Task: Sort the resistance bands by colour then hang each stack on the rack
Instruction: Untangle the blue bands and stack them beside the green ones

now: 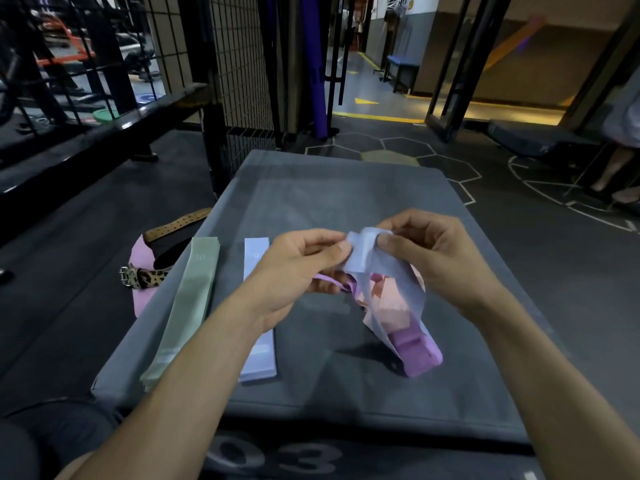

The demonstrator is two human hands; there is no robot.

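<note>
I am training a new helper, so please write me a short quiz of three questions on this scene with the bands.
1. True or false: both hands pinch the same pale blue band.
2. Which flat stack lies nearest the mat's left edge? A) green B) pale blue C) purple
3. Fill in: the tangled heap under the hands holds pink and ______ bands.

Key
1. True: the left hand and the right hand both pinch it above the mat.
2. A: the green stack lies left of the pale blue stack.
3. Purple.
</note>
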